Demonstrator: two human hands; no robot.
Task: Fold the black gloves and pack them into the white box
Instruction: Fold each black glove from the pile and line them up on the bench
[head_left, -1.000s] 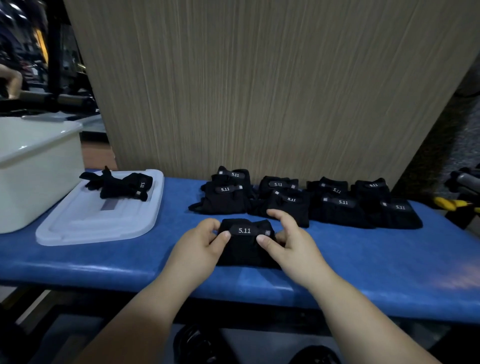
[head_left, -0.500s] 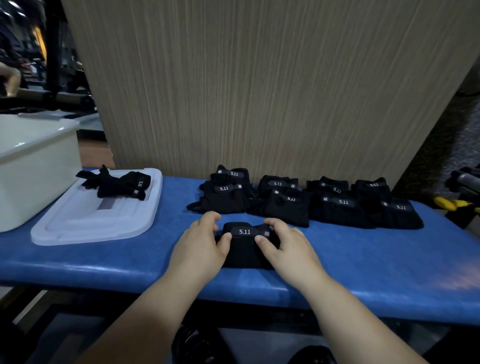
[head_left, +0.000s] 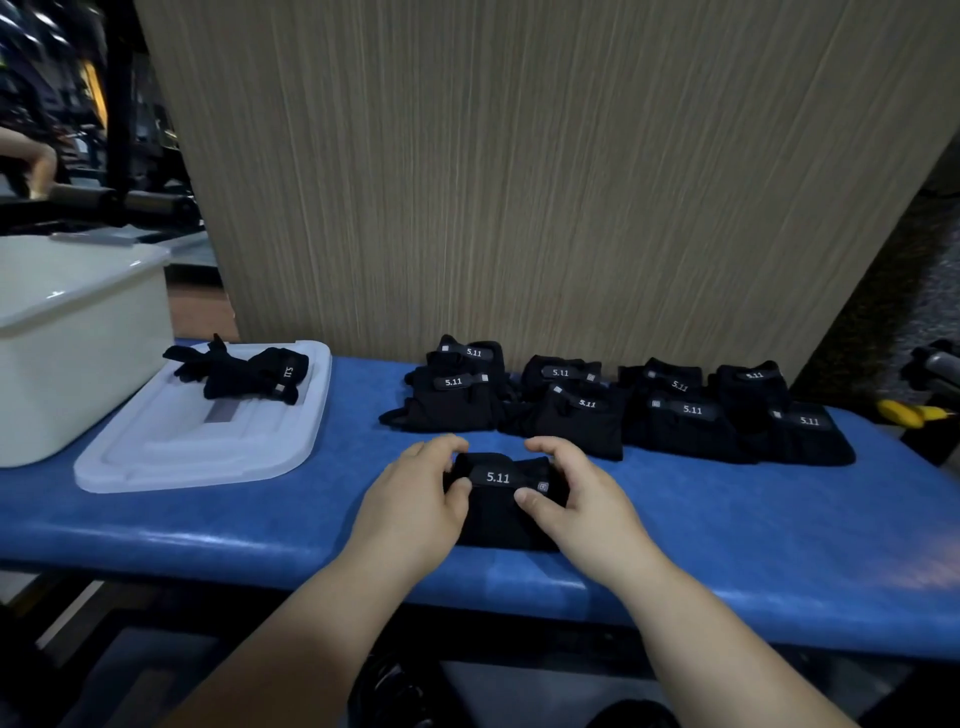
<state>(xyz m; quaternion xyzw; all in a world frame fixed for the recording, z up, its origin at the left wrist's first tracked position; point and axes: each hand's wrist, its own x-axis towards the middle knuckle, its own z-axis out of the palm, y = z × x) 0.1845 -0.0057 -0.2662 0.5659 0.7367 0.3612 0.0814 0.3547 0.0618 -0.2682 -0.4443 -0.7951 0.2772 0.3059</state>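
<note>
A folded black glove (head_left: 501, 501) marked 5.11 lies near the front of the blue bench (head_left: 208, 525). My left hand (head_left: 415, 504) grips its left side, thumb on top and fingers curled over the far edge. My right hand (head_left: 576, 501) grips its right side the same way. Behind it runs a row of several folded black gloves (head_left: 623, 405). An unfolded pair of black gloves (head_left: 241, 371) lies on the white lid (head_left: 156, 457). The white box (head_left: 67, 338) stands open at the far left.
A wood-grain panel (head_left: 545, 182) rises right behind the bench. A yellow-handled tool (head_left: 906, 413) lies off the bench's right end. Dark gym equipment stands in the back left. Below the bench's front edge is dark floor.
Both hands slid inward over the glove: the fingers now curl over its far edge and the thumbs press on its top. The view has shifted slightly right.
</note>
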